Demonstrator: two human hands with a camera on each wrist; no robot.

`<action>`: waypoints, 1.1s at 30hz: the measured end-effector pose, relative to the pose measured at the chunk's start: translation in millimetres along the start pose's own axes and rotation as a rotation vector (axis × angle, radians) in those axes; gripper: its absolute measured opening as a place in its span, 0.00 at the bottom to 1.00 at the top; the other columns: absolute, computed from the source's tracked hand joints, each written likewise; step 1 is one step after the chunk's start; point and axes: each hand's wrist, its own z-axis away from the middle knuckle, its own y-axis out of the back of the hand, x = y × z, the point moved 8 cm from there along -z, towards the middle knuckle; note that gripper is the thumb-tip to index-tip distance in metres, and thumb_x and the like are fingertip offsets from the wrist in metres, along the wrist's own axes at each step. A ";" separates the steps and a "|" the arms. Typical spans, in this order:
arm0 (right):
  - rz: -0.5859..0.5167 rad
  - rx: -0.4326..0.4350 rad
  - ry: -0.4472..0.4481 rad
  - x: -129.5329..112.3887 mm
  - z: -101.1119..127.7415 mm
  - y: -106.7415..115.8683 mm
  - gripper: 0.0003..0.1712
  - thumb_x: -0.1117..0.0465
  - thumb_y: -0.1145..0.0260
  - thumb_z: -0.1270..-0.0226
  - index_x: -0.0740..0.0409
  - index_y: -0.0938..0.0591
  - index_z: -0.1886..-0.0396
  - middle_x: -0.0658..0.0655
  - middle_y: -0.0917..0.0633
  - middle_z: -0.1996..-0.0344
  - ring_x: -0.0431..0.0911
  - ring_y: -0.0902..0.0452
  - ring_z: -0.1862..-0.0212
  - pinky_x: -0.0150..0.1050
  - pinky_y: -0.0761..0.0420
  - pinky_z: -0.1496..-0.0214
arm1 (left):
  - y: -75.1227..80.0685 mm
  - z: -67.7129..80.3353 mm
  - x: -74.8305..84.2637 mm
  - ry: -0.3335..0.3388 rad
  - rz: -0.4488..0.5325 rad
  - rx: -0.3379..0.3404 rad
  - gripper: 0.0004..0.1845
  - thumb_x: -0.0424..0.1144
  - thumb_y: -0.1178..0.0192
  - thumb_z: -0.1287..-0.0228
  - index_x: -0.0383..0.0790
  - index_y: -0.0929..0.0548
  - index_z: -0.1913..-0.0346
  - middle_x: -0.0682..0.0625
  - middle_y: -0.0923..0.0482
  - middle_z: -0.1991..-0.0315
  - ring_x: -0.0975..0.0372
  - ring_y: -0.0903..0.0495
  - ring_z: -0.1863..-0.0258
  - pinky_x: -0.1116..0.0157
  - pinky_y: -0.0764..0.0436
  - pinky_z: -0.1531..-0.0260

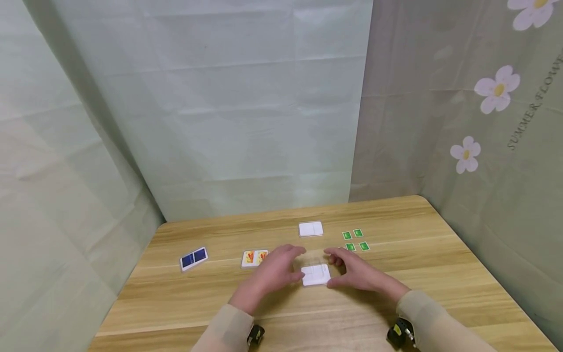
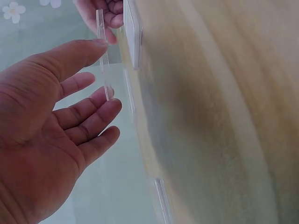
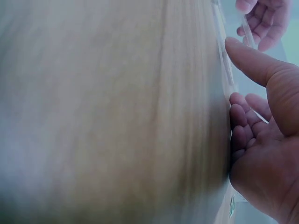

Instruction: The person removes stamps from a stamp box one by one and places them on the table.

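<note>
My left hand [image 1: 281, 266] pinches a thin clear plastic plate [image 2: 105, 67] by its edge, thumb on one side and fingertips on the other. That plate hovers over a white rectangular card case [image 1: 315, 275] lying on the table. On the other side of the case is my right hand [image 1: 354, 270], its thumb tip right at the near right corner. In the right wrist view the right thumb [image 3: 254, 60] is extended, and the other fingers curl loosely close to the tabletop with nothing between them.
A second white case [image 1: 310, 229] lies farther back on the wooden table [image 1: 396, 313]. Several small green squares [image 1: 350, 247] sit at right. Left are a case with two orange pictures [image 1: 249, 257] and one with dark blue panels [image 1: 194, 258]. Fabric curtains [image 1: 246, 122] surround the table.
</note>
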 end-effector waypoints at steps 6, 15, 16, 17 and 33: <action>-0.004 0.000 0.015 0.3 -0.6 0.0 0.48 0.53 0.14 0.34 0.65 0.26 0.22 0.54 0.19 0.45 0.50 0.25 0.43 0.44 0.23 0.37 | -6.2 1.4 4.8 -0.014 -0.012 -0.021 0.31 0.42 0.20 0.32 0.40 0.17 0.29 0.43 0.16 0.35 0.50 0.17 0.36 0.50 0.19 0.33; -0.001 -0.001 0.032 -1.8 1.2 0.1 0.41 0.51 0.15 0.33 0.60 0.21 0.26 0.54 0.19 0.43 0.51 0.26 0.42 0.43 0.22 0.38 | -14.9 0.8 11.7 -0.030 -0.053 -0.032 0.28 0.42 0.19 0.34 0.40 0.14 0.34 0.45 0.15 0.40 0.54 0.16 0.43 0.55 0.15 0.39; 0.003 0.000 0.034 -2.2 1.4 0.3 0.40 0.51 0.15 0.33 0.60 0.20 0.27 0.54 0.18 0.43 0.51 0.26 0.42 0.43 0.22 0.39 | -15.1 0.8 12.9 -0.036 -0.055 -0.031 0.27 0.41 0.19 0.35 0.40 0.13 0.35 0.45 0.14 0.41 0.55 0.16 0.44 0.55 0.15 0.41; 0.010 0.001 0.035 -2.6 1.4 0.5 0.38 0.51 0.16 0.33 0.59 0.19 0.28 0.53 0.18 0.43 0.50 0.26 0.42 0.43 0.22 0.40 | -15.4 0.7 13.8 -0.039 -0.056 -0.030 0.27 0.41 0.18 0.35 0.40 0.13 0.35 0.45 0.14 0.42 0.55 0.16 0.45 0.56 0.15 0.41; 0.040 -0.005 0.047 -4.5 2.1 0.0 0.33 0.50 0.19 0.29 0.58 0.16 0.30 0.53 0.18 0.42 0.49 0.25 0.43 0.42 0.21 0.41 | -20.0 3.5 16.0 -0.036 -0.066 -0.021 0.27 0.43 0.19 0.34 0.39 0.13 0.35 0.45 0.15 0.42 0.56 0.16 0.46 0.57 0.15 0.42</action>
